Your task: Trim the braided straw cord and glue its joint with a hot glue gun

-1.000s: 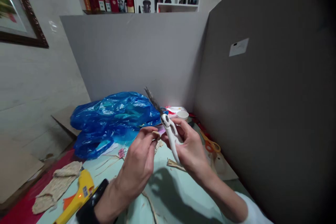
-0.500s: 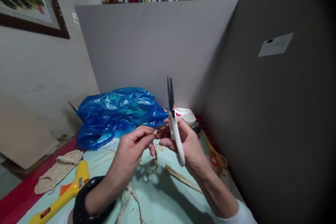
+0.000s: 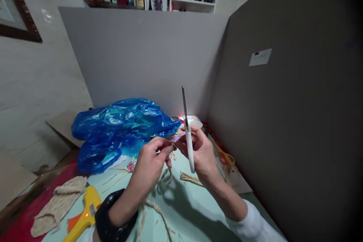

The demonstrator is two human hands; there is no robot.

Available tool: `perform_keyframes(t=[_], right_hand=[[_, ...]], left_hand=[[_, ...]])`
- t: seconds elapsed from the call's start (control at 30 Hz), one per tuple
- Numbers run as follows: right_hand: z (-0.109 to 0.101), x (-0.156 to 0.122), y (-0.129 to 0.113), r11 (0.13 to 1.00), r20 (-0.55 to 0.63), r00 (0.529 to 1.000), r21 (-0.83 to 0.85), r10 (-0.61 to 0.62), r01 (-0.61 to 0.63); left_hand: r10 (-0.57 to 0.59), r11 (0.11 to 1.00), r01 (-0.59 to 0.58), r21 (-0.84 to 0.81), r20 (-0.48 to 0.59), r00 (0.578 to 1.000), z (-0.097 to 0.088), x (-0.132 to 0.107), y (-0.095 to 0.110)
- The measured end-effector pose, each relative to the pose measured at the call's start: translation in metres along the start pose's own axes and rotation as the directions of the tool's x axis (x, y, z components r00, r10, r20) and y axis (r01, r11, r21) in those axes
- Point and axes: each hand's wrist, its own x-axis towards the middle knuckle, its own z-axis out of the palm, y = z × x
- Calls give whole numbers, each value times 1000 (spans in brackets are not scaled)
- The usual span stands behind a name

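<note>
- Evidently part-worked: one cord (image 3: 172,143), pale, its tip pinched at mid-scene above the table (image 3: 210,219), a thin run hanging below my left hand (image 3: 149,160).
- Done, by my judgement: one near cord (image 3: 161,213), twisted or plaited (cannot tell which), lying near, centre; whether it joins the held piece, hidden.
- Also made up, it seems: one mat (image 3: 59,204), pale, flat, at left.
- Not worked up, so far as I see: loose strands (image 3: 116,177), beside a pink clip (image 3: 131,166), left; one straw bundle (image 3: 191,179), right of centre.
- Left fingers: thumb and forefinger closed on the cord's tip, no gap between; the others curled beneath.
- Right hand (image 3: 202,155): fingers bent round the white scissors (image 3: 189,151), blades pointing up, nearly together, clear of the cord; fingertips just beside the left ones, contact with the cord I cannot tell.
- Alongside: yellow glue gun (image 3: 90,206), near left, orange spot lit; orange scissors (image 3: 225,157), right; blue bag (image 3: 124,121), far left.
</note>
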Motion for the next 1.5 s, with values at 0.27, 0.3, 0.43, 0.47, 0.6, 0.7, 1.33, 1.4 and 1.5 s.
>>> perform_keyframes(t=[0.27,0.3,0.43,0.47,0.6,0.7,1.33,1.4,1.5], right_hand=[[9,1,-4,989,-51,997,-138,-50,43],[5,2,-5,983,-35,998,-175,-58,51],[-14,3,-13,937,153,987,-337,-47,97],[-18,3,-15,907,208,977,-399,-55,136],[-23,0,-17,639,404,897,-645,-180,418],[-20,-2,-16,504,487,827,-658,-281,559],[-14,-6,-24,280,514,698,-666,-499,691],[-15,-6,-24,268,519,689,-665,-506,697],[-17,-7,-23,246,521,685,-675,-510,696]], left_hand=[[-141,902,190,-387,153,978,-28,-2,11],[-137,887,186,-422,142,980,-32,-3,13],[-99,839,130,-528,87,991,-45,-5,25],[-90,829,114,-547,71,993,-48,-5,27],[-75,803,73,-591,22,997,-55,-5,33],[-85,803,72,-592,6,996,-57,-6,33],[17,859,30,-511,87,996,-42,-22,36],[-7,840,54,-539,89,996,-39,-22,38],[-45,815,85,-573,85,995,-37,-22,42]])
